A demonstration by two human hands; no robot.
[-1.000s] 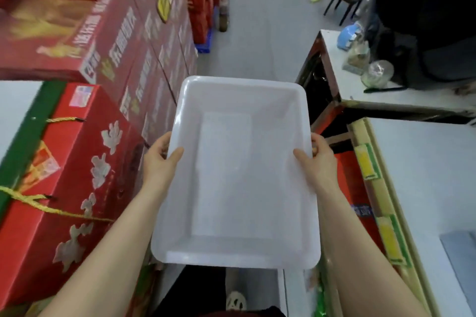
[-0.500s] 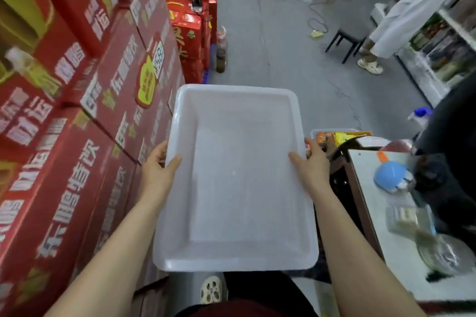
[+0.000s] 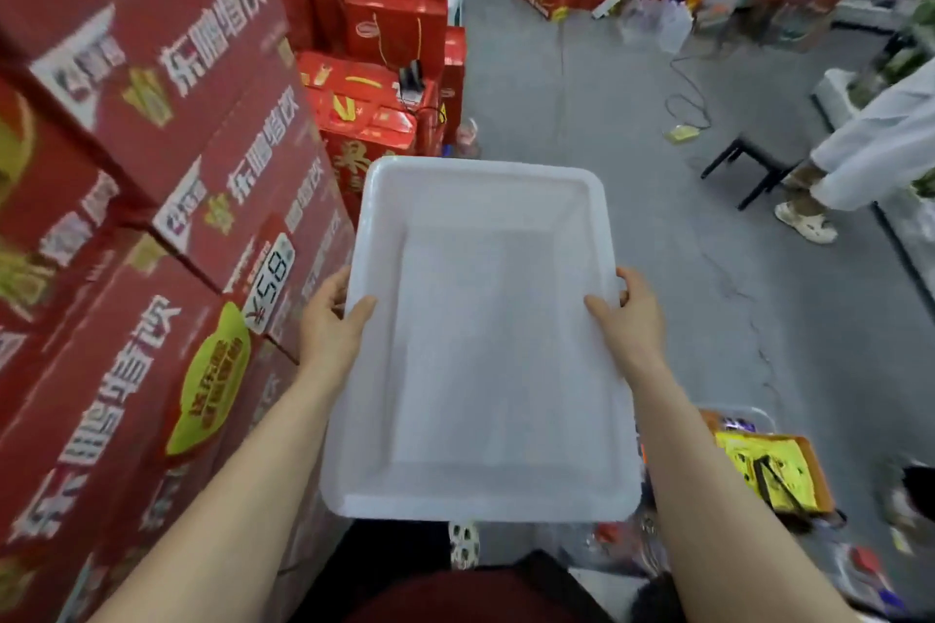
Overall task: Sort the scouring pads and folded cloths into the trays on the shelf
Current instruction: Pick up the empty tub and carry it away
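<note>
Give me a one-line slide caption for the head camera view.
Left hand and right hand carry an empty white tray past stacked red cartons.

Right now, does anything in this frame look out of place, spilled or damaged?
Nothing looks spilled or broken. The white tray is empty and level, with the left hand and right hand each keeping a grip on a side rim. One oddity: a cable trails loose across the aisle floor ahead.
</note>
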